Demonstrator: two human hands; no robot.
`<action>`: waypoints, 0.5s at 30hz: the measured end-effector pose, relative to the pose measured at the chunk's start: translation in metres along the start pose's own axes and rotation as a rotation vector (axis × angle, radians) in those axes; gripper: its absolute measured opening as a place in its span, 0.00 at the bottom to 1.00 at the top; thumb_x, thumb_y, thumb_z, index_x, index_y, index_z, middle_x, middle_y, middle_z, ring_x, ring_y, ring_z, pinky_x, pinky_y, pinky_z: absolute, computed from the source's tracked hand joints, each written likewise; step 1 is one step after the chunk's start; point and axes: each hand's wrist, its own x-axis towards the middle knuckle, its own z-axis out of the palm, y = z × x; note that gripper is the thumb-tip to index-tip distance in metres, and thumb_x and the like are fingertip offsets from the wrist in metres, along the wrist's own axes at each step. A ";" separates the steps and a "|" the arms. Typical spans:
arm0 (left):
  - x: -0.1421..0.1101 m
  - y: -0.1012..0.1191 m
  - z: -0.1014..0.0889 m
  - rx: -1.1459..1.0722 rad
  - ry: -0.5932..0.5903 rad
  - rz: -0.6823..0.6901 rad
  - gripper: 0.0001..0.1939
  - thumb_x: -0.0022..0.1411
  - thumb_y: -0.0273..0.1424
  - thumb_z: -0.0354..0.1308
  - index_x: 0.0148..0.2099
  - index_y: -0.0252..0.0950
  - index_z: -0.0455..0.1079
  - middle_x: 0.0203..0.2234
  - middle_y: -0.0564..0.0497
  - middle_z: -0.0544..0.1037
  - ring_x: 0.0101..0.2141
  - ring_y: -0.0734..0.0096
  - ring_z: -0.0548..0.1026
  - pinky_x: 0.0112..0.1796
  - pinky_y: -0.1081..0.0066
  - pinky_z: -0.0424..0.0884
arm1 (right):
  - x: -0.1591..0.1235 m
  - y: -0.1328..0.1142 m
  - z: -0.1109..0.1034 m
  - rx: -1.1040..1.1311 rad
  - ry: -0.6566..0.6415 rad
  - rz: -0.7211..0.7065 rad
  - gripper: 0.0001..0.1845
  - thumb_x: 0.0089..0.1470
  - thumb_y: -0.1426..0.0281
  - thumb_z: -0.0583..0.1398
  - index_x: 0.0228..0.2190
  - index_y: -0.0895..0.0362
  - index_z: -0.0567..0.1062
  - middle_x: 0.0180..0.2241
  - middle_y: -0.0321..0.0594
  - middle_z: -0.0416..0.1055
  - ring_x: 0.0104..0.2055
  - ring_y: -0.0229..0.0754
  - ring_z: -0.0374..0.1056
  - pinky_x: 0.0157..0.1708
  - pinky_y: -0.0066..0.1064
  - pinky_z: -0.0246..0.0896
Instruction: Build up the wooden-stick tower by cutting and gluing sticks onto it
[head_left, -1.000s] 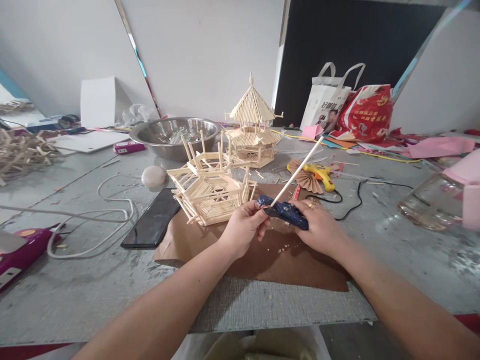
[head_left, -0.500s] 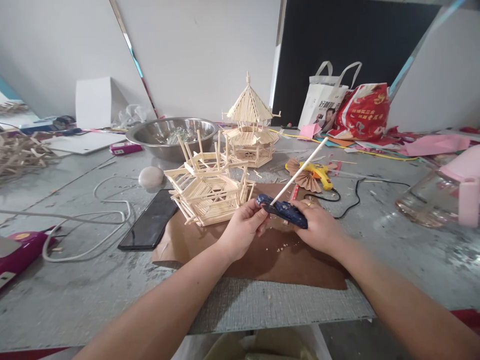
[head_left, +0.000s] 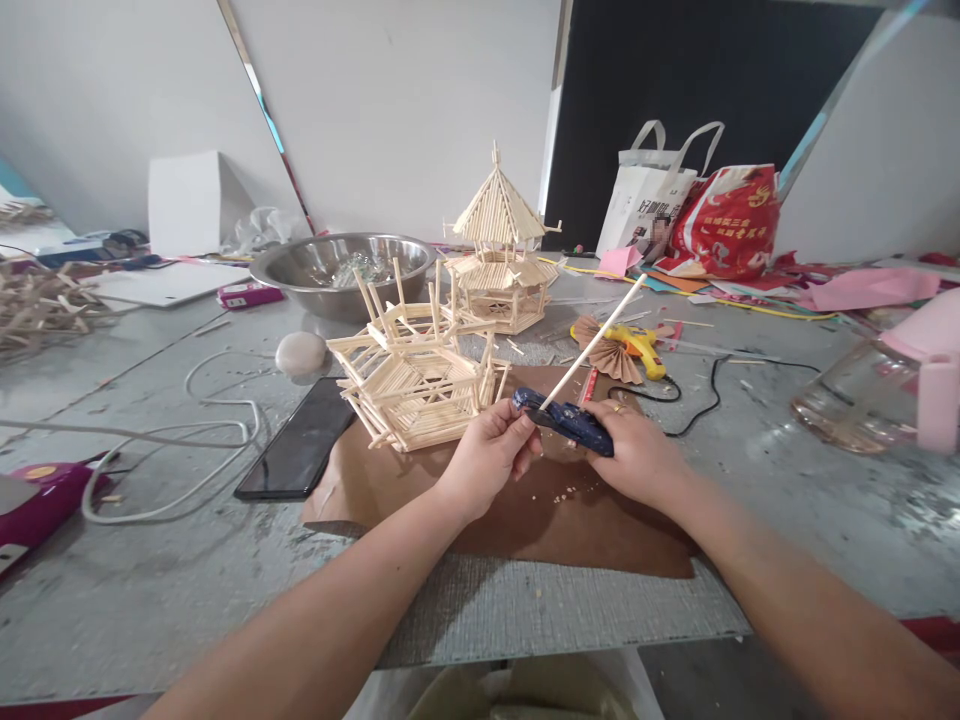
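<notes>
My right hand [head_left: 637,440] is wrapped round a dark blue hand tool [head_left: 577,424], perhaps a cutter, whose jaws are too hidden to make out. From the tool's far end a thin wooden stick [head_left: 592,345] slants up to the right. Its lower end runs towards the pinched fingers of my left hand [head_left: 491,445], which also touch the tool's tip. Just beyond my left hand stands an open-topped frame of wooden sticks [head_left: 420,385]. Small pale bits lie on the brown paper sheet [head_left: 585,535] below both hands.
Behind the frame are a stick pavilion [head_left: 499,230] with a pointed roof and a steel bowl [head_left: 285,275]. A yellow glue gun [head_left: 637,348] with a black cord lies right. A phone [head_left: 289,450] and white cable sit left; a glass jug [head_left: 847,400] stands far right.
The upper end of the stick has shifted slightly left. Both hands stay nearly in place on the tool and stick; nothing else visibly moves.
</notes>
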 end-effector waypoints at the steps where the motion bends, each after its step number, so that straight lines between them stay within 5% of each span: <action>1: 0.000 0.000 0.000 -0.002 0.004 -0.002 0.12 0.53 0.38 0.55 0.28 0.35 0.59 0.16 0.58 0.66 0.12 0.86 0.58 0.14 0.81 0.52 | 0.000 0.000 0.000 0.005 -0.002 0.001 0.23 0.42 0.72 0.55 0.44 0.61 0.67 0.42 0.49 0.68 0.43 0.49 0.64 0.43 0.39 0.57; 15: 0.001 0.000 0.000 0.085 0.016 0.020 0.14 0.53 0.40 0.55 0.27 0.34 0.59 0.16 0.58 0.67 0.11 0.86 0.58 0.13 0.81 0.51 | -0.001 -0.004 0.000 0.058 -0.006 0.028 0.17 0.43 0.71 0.55 0.39 0.59 0.69 0.38 0.46 0.71 0.39 0.47 0.67 0.39 0.36 0.59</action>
